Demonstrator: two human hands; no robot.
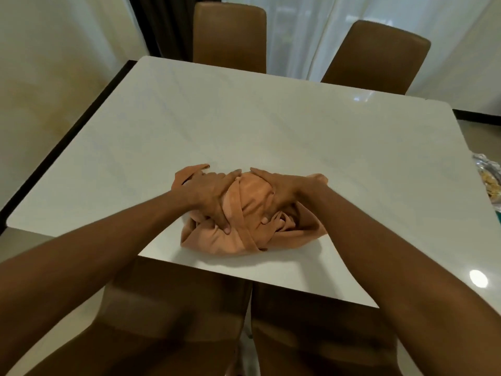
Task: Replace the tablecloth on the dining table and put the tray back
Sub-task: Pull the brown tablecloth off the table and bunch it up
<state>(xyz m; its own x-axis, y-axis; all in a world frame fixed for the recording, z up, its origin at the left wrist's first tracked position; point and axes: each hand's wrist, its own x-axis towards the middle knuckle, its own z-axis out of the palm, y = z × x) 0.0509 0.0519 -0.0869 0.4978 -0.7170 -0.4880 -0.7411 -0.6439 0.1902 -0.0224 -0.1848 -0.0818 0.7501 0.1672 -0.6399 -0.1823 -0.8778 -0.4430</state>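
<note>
Tablecloth (244,234), peach, lay bunched in a mound at 6 o'clock on the white dining table (271,126), close to the near edge. Left hand (208,196) gripped its 9 o'clock side and right hand (279,194) its 3 o'clock side, fingers spread and curved over the folds. At the table's 3 o'clock, a shiny container (488,183) was cut off by the frame; its contents were yellowish and unidentifiable.
</note>
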